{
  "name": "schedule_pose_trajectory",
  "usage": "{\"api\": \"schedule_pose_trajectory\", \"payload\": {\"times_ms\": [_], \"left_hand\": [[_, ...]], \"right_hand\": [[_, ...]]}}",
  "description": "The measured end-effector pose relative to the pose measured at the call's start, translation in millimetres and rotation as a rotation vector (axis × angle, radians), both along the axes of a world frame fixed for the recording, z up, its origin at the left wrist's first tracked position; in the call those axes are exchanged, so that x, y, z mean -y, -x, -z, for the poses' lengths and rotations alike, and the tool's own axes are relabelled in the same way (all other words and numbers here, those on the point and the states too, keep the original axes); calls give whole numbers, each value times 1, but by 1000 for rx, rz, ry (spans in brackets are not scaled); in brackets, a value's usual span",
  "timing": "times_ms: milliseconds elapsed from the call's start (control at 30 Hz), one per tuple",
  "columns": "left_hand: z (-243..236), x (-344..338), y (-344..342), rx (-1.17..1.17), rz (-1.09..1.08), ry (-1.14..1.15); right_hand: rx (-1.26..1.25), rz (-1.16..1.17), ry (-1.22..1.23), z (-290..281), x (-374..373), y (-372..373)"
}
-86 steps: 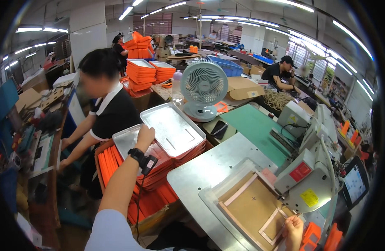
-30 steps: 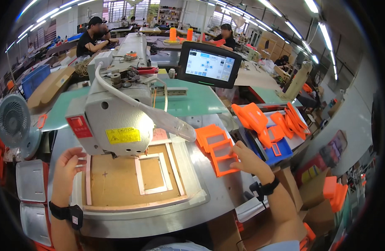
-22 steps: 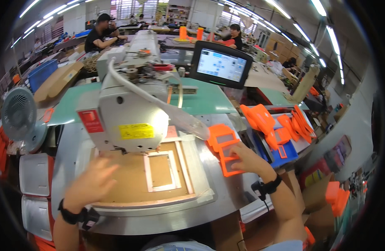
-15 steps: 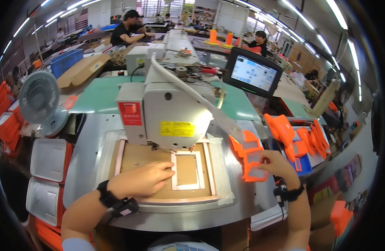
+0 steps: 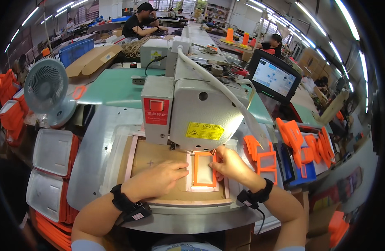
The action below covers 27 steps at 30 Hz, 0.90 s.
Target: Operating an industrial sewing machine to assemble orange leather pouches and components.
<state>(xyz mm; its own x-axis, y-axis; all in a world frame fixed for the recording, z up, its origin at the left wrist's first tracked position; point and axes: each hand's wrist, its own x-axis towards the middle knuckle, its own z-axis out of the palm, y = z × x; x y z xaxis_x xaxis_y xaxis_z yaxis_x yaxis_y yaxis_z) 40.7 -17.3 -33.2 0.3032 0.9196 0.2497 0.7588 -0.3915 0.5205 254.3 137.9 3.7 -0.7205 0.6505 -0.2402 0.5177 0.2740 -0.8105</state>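
Note:
An orange rectangular frame with a pale clear panel (image 5: 204, 170) lies inside the small white inner border (image 5: 189, 182) on a tan board (image 5: 152, 152). My right hand (image 5: 232, 167) pinches its right edge, just below the head of a grey industrial sewing machine (image 5: 205, 104), whose lamp lights the spot. My left hand (image 5: 161, 180) rests with extended, slightly bent fingers on the board, fingertips at the left side of the white border. More orange frames (image 5: 265, 161) lie on the metal bed to the right of my right hand.
Orange-edged metal trays (image 5: 52, 152) are stacked at left, near a fan (image 5: 46, 88). A blue bin of orange pieces (image 5: 305, 173) sits right, below a touchscreen (image 5: 272, 75). A green surface (image 5: 117, 83) lies behind the machine. Co-workers (image 5: 140, 25) sit beyond.
My view turned from the trays at left toward the machine. My left hand moved onto the board. My right hand brought an orange frame from the right-hand pile into the white border.

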Motion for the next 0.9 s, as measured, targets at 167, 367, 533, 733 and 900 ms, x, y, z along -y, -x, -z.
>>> {"api": "schedule_pose_trajectory", "payload": {"times_ms": [167, 367, 533, 733, 900], "left_hand": [[2, 1, 0, 20, -10, -3], [4, 0, -2, -59, -25, -19], [1, -11, -19, -266, -123, -106], [0, -16, -32, -297, -203, -156], [-1, -18, -34, -299, -205, -158]], "right_hand": [[211, -107, -270, 3, 0, 9], [180, -248, -542, 16, -8, 5], [163, -295, -664, 18, -8, 3], [107, -246, -747, 10, -4, -13], [-40, -389, -977, 17, -10, -23]]}}
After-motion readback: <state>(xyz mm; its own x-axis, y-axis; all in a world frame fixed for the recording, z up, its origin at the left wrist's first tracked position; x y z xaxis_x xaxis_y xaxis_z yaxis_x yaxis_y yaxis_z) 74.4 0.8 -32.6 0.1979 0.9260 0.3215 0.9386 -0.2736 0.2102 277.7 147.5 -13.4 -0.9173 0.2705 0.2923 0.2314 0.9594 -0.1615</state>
